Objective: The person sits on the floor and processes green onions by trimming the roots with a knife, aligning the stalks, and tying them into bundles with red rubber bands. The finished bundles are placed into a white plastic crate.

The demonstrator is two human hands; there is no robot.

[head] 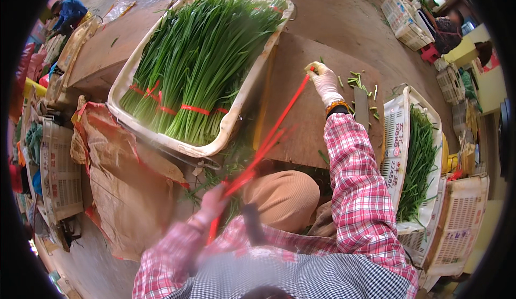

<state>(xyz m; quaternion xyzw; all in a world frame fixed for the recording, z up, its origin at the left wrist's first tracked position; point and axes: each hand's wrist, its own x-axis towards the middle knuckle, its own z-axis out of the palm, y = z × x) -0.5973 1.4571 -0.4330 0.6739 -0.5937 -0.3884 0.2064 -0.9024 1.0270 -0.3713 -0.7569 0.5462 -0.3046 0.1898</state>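
Note:
Red plastic tape runs taut from my gloved right hand, raised over a low wooden board, down to my left hand near my lap. My right hand pinches the tape's end between its fingertips. My left hand, blurred, is closed on several strands of the same tape, some hanging loose below it. A flat metal blade lies on the board beside my right wrist, with cut green stem pieces around it. Bundles of long green leaf vegetable, perhaps Chinese chives, tied with red bands, fill a white plastic crate.
At my right stands another white crate with loose greens. A brown sack with red edges lies at my left. A wooden board is beyond it. Two people, one in blue, one in dark clothes, are farther off.

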